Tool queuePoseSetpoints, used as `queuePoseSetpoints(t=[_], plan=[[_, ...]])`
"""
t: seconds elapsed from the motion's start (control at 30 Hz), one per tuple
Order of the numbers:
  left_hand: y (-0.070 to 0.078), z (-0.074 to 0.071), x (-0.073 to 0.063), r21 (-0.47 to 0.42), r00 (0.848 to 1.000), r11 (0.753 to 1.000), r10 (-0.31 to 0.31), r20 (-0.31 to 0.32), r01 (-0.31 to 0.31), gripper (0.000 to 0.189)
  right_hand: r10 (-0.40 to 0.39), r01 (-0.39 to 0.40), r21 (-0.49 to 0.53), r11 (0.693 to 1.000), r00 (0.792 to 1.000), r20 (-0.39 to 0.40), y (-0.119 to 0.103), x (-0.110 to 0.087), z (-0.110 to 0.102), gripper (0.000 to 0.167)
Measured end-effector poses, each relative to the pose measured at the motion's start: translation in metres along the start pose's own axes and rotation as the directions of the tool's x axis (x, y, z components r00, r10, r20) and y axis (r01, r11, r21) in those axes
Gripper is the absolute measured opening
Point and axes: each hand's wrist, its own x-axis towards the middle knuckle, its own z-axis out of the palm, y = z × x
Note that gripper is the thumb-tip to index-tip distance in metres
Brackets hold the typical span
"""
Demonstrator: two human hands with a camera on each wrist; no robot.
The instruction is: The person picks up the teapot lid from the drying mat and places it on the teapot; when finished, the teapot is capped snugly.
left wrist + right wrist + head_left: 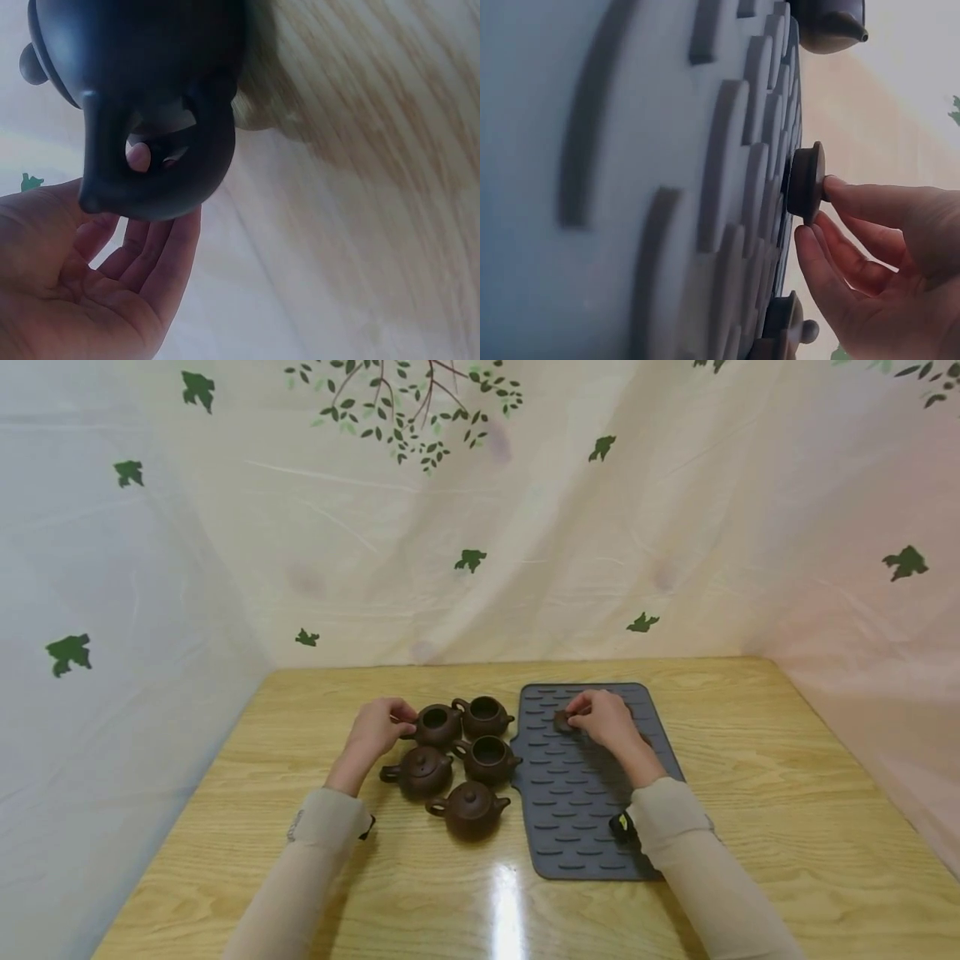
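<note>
Pinches a small brown lid (562,722) by the knob with the right hand (606,717), fingers drawn almost together. Lies just left of and below those fingers, inside the drying mat's (562,852) far-left corner, with knob up and the axis through it roughly upright; hard to say whether touching the mat or barely above. Much nearer the right hand than the left hand (373,727), seen well apart toward the worktop's (810,793) left edge, with fingers curled on the handle of a lidless teapot (446,737).
</note>
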Motion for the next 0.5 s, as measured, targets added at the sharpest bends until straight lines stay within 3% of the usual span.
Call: queuePoseSetpoints(t=[0.5], plan=[[0.001,-0.001,0.001,0.019,1.000,1.000,-0.002,-0.008,0.003,0.013,-0.058,0.058,0.032,0.998,0.998,-0.007,-0.018,0.000,0.003,0.018]])
